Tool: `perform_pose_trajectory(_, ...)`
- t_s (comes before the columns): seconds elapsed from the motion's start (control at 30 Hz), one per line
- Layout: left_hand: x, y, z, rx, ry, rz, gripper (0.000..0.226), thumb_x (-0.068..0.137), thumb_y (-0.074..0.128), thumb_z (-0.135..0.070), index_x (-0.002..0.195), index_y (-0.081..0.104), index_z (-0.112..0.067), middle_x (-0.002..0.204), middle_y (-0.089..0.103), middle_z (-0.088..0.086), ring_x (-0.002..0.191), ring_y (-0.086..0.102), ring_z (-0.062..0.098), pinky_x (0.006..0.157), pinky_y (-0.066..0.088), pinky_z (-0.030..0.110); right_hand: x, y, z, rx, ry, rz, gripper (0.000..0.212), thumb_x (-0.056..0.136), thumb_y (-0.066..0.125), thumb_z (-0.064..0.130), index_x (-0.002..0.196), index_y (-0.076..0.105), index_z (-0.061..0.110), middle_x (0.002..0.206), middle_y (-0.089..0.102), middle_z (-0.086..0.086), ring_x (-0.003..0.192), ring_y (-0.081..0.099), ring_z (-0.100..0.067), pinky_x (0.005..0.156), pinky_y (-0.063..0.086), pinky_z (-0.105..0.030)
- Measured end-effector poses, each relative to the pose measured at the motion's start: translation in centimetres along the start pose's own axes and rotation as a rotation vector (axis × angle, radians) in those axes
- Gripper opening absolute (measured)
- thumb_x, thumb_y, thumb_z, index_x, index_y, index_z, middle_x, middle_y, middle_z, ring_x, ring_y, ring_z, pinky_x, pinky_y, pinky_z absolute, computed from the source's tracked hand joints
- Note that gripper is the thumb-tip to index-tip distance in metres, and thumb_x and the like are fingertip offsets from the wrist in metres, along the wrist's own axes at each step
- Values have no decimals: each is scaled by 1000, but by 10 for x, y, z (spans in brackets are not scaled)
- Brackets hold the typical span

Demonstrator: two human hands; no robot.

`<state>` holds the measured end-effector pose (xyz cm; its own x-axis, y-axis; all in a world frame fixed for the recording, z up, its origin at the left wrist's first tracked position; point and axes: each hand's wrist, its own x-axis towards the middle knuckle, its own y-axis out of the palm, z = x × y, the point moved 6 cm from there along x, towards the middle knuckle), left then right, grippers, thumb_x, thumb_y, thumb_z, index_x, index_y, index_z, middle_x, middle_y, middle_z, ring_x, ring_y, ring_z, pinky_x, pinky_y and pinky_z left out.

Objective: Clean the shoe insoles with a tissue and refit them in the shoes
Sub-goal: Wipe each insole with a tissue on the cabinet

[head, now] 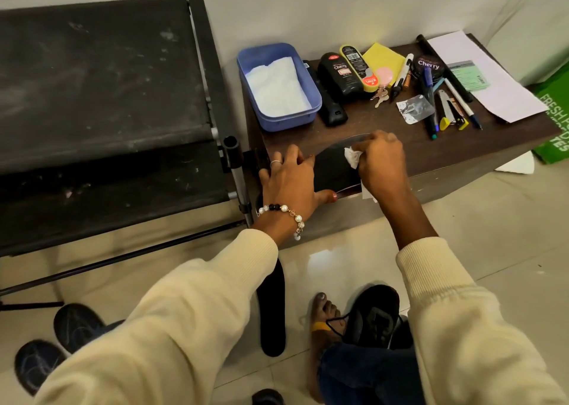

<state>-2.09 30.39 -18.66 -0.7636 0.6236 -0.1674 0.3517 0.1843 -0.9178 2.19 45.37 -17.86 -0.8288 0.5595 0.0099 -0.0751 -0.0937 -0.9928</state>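
Note:
A black insole (334, 167) lies across the front edge of the dark wooden table (385, 127). My left hand (289, 179) holds it down, fingers over its left part and thumb at its near edge. My right hand (380, 161) pinches a crumpled white tissue (352, 156) against the insole's surface. A second black insole (272, 312) lies on the tiled floor below. One black shoe (374, 315) stands on the floor beside a bare foot (323, 315).
A blue tub (303, 115) with white tissues sits at the table's left. Shoe polish bottles (340, 75), a polish tin (428, 65), pens, keys and papers (480, 72) fill the back. A black shoe rack (101, 96) stands left. Dark slippers (77, 324) lie at bottom left.

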Motion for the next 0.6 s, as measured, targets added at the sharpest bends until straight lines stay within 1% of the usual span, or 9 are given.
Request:
perform_pose_trajectory(0.07, 0, 0, 1, -8, 2, -4, 69, 76, 67, -59, 134, 49, -25, 130, 38, 1, 123, 33, 28, 96, 35, 44, 2, -1, 13, -28, -55, 21, 30, 90, 56, 7, 120, 63, 7, 126, 52, -15, 114, 47, -29, 92, 40, -30)
perform_pose_trajectory(0.13, 0, 1, 0, -28, 3, -13, 66, 75, 69, -59, 130, 52, -26, 129, 39, 1, 121, 34, 28, 93, 34, 43, 1, -1, 29, -37, -171, 46, 31, 92, 50, 7, 121, 63, 7, 127, 53, -15, 115, 46, -30, 90, 34, -27)
perform_pose_trajectory(0.2, 1, 1, 1, -42, 1, -18, 65, 74, 70, -59, 128, 54, -26, 128, 39, 0, 120, 34, 28, 93, 34, 44, 4, -1, 36, -68, -220, 46, 32, 93, 47, 6, 121, 63, 8, 127, 54, -14, 115, 46, -31, 90, 33, -29)
perform_pose_trajectory(0.23, 1, 1, 1, -39, 1, -18, 65, 74, 70, -59, 128, 54, -26, 128, 39, 0, 120, 34, 28, 94, 35, 45, 7, 0, 33, -88, -190, 54, 32, 92, 49, 7, 120, 62, 8, 127, 54, -14, 115, 46, -31, 91, 35, -31)
perform_pose_trajectory(0.33, 2, 2, 0, -17, 5, -5, 70, 75, 68, -60, 133, 50, -25, 131, 38, 1, 123, 33, 29, 97, 36, 46, 14, 2, 11, -112, 14, 81, 33, 88, 58, 10, 121, 61, 9, 128, 51, -12, 114, 46, -29, 92, 42, -35)
perform_pose_trajectory(0.37, 2, 2, 0, -12, 5, -2, 71, 75, 68, -61, 134, 49, -25, 131, 37, 1, 123, 33, 29, 97, 36, 45, 14, 2, 9, -108, 33, 78, 34, 88, 59, 10, 121, 61, 9, 128, 50, -12, 114, 46, -29, 92, 42, -36)
perform_pose_trajectory(0.43, 2, 2, 0, -14, 4, -4, 69, 75, 68, -60, 132, 51, -25, 130, 38, 0, 122, 33, 28, 96, 35, 45, 11, 3, 17, -114, -25, 60, 35, 90, 56, 9, 124, 59, 9, 129, 50, -13, 117, 43, -30, 94, 39, -34)
perform_pose_trajectory(0.53, 2, 1, 1, -47, 1, -15, 62, 75, 69, -57, 127, 55, -26, 130, 38, -1, 121, 34, 28, 94, 35, 44, 7, 3, 35, -61, -190, 27, 36, 93, 49, 6, 128, 58, 10, 130, 50, -13, 119, 41, -30, 93, 36, -32)
perform_pose_trajectory(0.6, 1, 1, 2, -48, -1, -13, 62, 75, 69, -57, 127, 55, -26, 130, 38, -1, 122, 33, 28, 95, 35, 44, 10, 5, 36, -62, -216, 35, 38, 92, 50, 5, 129, 58, 12, 131, 50, -14, 120, 41, -31, 93, 36, -33)
